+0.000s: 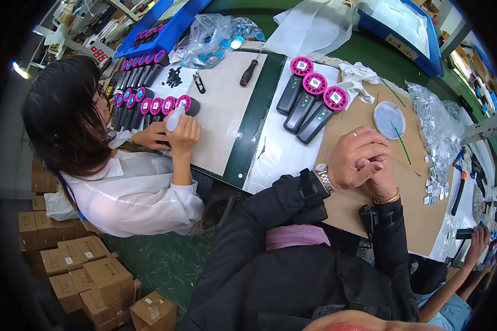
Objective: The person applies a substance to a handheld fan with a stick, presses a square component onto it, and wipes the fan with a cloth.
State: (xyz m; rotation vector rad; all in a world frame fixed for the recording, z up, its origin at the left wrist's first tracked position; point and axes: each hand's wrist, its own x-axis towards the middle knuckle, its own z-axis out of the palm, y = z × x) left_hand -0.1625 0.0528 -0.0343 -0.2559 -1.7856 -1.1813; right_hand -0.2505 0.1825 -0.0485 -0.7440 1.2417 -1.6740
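Observation:
My left hand (350,157), with a metal-band watch at its wrist, is closed over my right hand (382,182). The two are clasped above a brown cardboard sheet (337,204), with no object visible between them. A gold-coloured bracelet circles my right wrist. To the left of the hands, three black-handled devices with round pink heads (309,105) lie side by side on white paper. Each head bears a small white square at its centre. Just beyond my hands stands a round white dish (389,118), with a green stick (403,146) leaning across its rim.
Small pale square pieces (436,185) lie near clear plastic bags (436,118) on the right. A white cloth (361,80) is behind the dish. At left, a co-worker (132,182) handles similar devices; a screwdriver (248,73) lies nearby. Another person's hand (476,243) shows at right.

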